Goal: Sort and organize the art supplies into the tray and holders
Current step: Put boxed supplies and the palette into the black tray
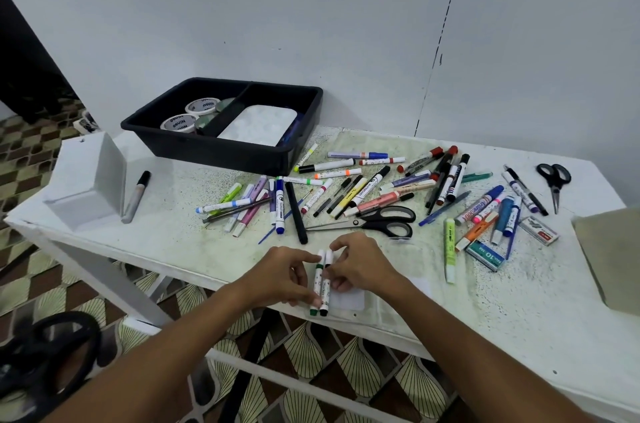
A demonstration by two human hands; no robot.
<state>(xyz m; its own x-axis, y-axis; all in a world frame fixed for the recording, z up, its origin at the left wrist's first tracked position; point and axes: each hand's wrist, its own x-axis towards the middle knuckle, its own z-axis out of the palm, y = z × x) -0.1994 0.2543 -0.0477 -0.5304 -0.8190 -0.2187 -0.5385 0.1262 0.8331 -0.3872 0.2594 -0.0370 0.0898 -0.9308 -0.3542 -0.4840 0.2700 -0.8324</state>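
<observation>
Two white markers lie side by side near the table's front edge, one with a green cap (pixel 317 284) and one with a black cap (pixel 326 287). My left hand (pixel 277 275) pinches them from the left and my right hand (pixel 360 265) pinches them from the right. Under them sits a clear flat plastic holder (pixel 349 299). A black two-compartment tray (pixel 221 145) stands at the back, with tape rolls (pixel 183 122) in its left part and a white palette (pixel 258 125) in its right. Several loose markers and pens (pixel 363 187) are scattered across the table's middle and right.
Large black-handled scissors (pixel 384 222) lie just beyond my hands. Small scissors (pixel 555 180) sit at the far right. A white box holder (pixel 86 180) stands at the left with a grey marker (pixel 136 196) beside it. Staple boxes (pixel 485 254) and a tan sheet (pixel 613 256) lie right.
</observation>
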